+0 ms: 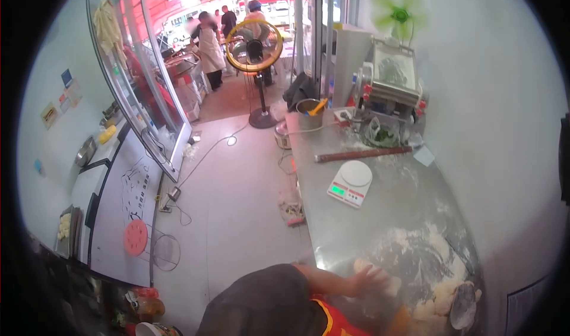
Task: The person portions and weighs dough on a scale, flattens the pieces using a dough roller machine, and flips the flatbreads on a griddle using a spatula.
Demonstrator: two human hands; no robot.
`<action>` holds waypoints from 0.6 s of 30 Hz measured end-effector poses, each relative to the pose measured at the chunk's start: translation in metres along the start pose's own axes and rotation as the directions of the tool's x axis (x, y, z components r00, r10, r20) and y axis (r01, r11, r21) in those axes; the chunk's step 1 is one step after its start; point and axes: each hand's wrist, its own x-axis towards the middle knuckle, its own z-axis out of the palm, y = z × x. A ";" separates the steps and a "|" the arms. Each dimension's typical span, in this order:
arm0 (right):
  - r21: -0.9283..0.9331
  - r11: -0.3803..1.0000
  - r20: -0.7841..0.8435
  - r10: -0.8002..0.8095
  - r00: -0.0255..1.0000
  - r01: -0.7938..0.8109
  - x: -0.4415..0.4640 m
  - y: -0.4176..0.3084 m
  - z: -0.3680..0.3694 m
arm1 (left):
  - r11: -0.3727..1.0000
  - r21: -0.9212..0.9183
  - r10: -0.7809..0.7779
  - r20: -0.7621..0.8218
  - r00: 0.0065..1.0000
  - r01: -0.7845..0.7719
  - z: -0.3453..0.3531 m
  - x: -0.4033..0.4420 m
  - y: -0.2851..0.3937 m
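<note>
My left hand (367, 281) lies on a pale lump of dough (390, 284) near the front of the steel table, its fingers spread over the lump. Low in the view, a smeared orange-toned shape (401, 320) appears to be my right hand; its fingers cannot be made out. To the right of it sits a larger mass of dough (438, 300). A clear scoop-like tool (463, 306) rests against that dough. White flour (415, 250) is scattered over the metal around and behind both lumps.
Farther along the steel table (380, 226) are a digital scale (350, 184), a rolling pin (363, 154), a dough-rolling machine (390, 80) and a metal pot (310, 115). A standing fan (255, 51) is by the doorway. Cables (205, 155) cross the floor. Several people stand outside.
</note>
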 end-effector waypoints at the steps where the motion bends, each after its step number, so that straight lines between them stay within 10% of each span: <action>1: -0.020 1.000 0.033 0.016 0.999 -0.015 0.003 0.010 0.005 | 0.994 -0.112 0.024 0.166 0.986 -0.005 -0.010 0.003 -0.001; 7: 0.013 0.996 0.136 0.086 0.987 -0.088 0.021 -0.024 -0.012 | 0.852 -0.446 -0.091 0.386 0.918 0.272 -0.049 0.050 -0.044; 18: 0.034 0.994 0.150 0.100 0.984 -0.106 0.021 -0.044 -0.022 | 0.929 -0.351 -0.028 0.243 0.970 0.115 -0.031 0.037 -0.034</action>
